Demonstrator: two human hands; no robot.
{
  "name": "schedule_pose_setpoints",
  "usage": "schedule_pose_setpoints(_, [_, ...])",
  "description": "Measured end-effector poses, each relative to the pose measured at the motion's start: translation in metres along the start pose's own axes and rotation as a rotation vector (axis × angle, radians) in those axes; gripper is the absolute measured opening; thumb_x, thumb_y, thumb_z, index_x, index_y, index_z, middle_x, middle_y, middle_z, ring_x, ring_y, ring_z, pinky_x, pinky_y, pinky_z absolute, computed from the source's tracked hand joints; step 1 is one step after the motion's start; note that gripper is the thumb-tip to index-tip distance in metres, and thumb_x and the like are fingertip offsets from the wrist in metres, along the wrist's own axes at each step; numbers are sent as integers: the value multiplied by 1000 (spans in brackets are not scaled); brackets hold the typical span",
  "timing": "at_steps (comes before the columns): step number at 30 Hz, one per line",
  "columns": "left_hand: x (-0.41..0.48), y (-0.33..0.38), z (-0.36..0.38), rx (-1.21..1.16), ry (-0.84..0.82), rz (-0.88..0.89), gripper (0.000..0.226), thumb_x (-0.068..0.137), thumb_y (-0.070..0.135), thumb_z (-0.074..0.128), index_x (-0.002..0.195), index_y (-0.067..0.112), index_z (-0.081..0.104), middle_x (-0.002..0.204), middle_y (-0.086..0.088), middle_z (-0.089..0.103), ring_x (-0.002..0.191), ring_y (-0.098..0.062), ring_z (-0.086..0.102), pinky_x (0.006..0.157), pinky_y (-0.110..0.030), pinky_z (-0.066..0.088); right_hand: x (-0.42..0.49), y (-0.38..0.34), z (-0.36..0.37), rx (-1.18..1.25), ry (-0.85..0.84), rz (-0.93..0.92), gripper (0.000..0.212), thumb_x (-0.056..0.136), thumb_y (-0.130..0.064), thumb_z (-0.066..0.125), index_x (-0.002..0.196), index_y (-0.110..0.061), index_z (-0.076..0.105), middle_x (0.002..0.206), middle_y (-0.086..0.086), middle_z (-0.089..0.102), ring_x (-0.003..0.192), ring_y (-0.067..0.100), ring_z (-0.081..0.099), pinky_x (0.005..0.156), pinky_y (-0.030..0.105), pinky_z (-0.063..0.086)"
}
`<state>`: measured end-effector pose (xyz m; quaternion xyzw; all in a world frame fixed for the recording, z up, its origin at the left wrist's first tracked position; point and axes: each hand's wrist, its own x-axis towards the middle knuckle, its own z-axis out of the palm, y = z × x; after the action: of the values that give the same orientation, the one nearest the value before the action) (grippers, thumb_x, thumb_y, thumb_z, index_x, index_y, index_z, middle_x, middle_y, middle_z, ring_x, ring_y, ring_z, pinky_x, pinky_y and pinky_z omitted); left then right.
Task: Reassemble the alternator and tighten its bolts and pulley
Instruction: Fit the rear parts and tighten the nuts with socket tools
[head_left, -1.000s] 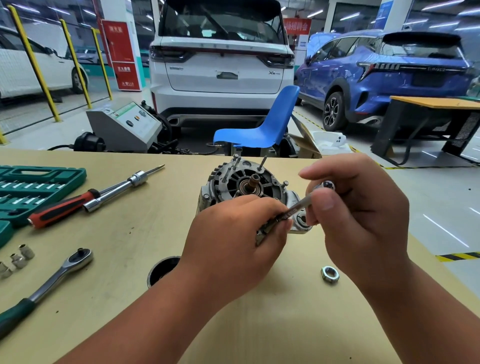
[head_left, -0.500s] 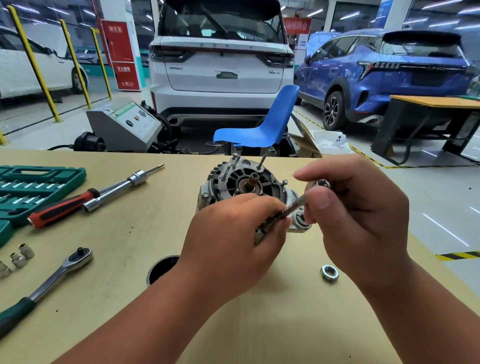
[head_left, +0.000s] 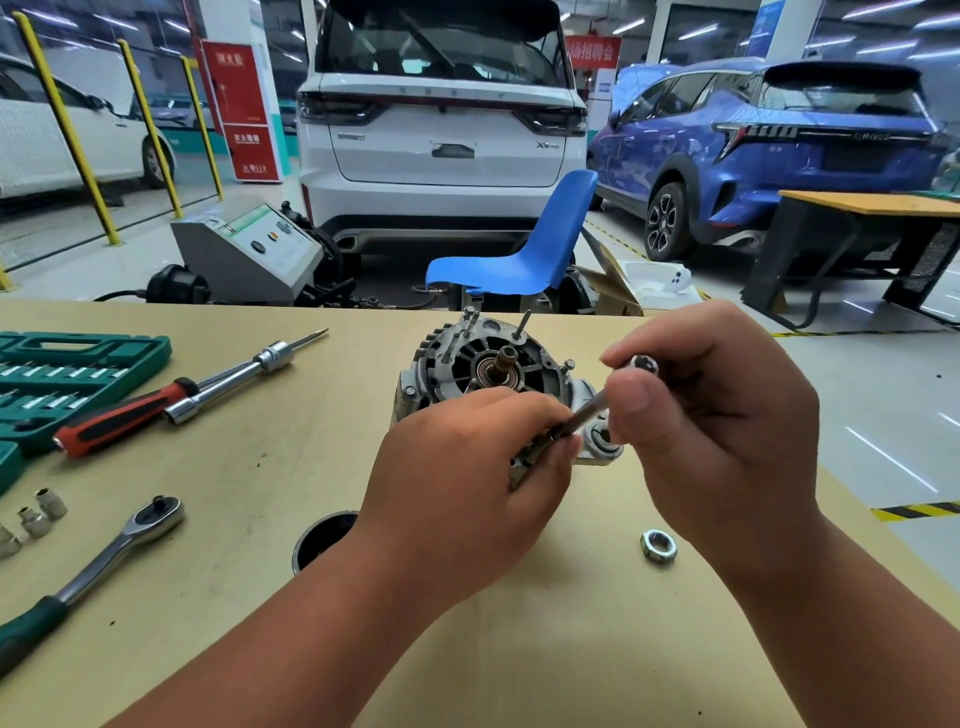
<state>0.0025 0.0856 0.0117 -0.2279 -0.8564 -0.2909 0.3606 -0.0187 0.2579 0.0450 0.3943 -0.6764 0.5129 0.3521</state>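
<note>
Two hands: I see the left hand (head_left: 467, 483) and the right hand (head_left: 722, 415) both closed on one long bolt (head_left: 587, 413). The left pinches its lower end and the right pinches it just under the head.
One alternator (head_left: 488, 364): it sits on the bench (head_left: 260, 467) just beyond the hands, shaft end up. The slanted bolt crosses its near right lug.
Standing bolts: several thin ones rise from the far rim. I cannot count them surely.
One nut (head_left: 658, 545): it lies loose on the bench, near the right wrist.
Three sockets (head_left: 34, 522): small and loose at the left edge, just beside one ratchet (head_left: 119, 551).
One driver (head_left: 124, 415): it lies between the ratchet and one green socket case (head_left: 78, 364).
One dark round part (head_left: 322, 535): half hidden behind the left forearm, so I cannot tell what it is.
Change: both hands grip the bolt much as they did half a second ago, and I see nothing shifted on the bench.
Materials: the alternator is ribbed grey cast metal with a black core and a brassy shaft stub. The nut is bright and hexagonal. The ratchet is chromed with a green grip, and the driver has a red and black handle. The bench top is smooth pale board.
</note>
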Motion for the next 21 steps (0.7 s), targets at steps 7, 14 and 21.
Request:
schedule_pose_setpoints(7, [0,0,-1,-6,-21,-16,17,97,40,57,99,32,72,79,17,60,69,-5,47,55,-31,43,-4,2,-3,10,-34,-19,23,107,-38,50,116,-24,67,74,2,58,60,28,57,56,41,44])
schedule_pose_setpoints(14, [0,0,0,-1,2,8,9,97,36,61,95,32,69,77,20,51,68,-5,42,54,-31,43,-1,1,0,12,2,7,29,105,-47,57,103,-19,64,79,-8,60,60,25,60,56,36,47])
schedule_pose_setpoints(21, [0,-1,0,-8,-11,-7,14,97,37,60,98,30,72,80,17,62,69,-4,47,56,-30,43,-2,2,-1,0,-39,-15,18,106,-32,51,110,-26,68,73,3,59,59,29,56,56,38,44])
